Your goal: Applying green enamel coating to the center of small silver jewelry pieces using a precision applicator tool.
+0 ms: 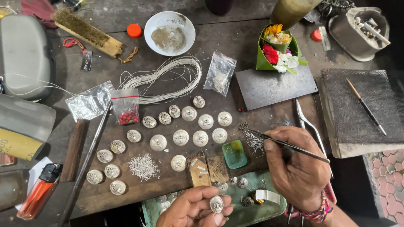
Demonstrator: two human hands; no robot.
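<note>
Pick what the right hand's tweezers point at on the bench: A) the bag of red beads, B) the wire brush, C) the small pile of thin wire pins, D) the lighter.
C: the tips of the tweezers in the right hand reach the pile of thin wire pins, beside the small green dish.

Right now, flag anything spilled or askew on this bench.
Nothing is damaged. Small wire hooks lie in a loose heap among the silver discs, and thin pins are scattered by the tweezers: piled, not contained.
</note>
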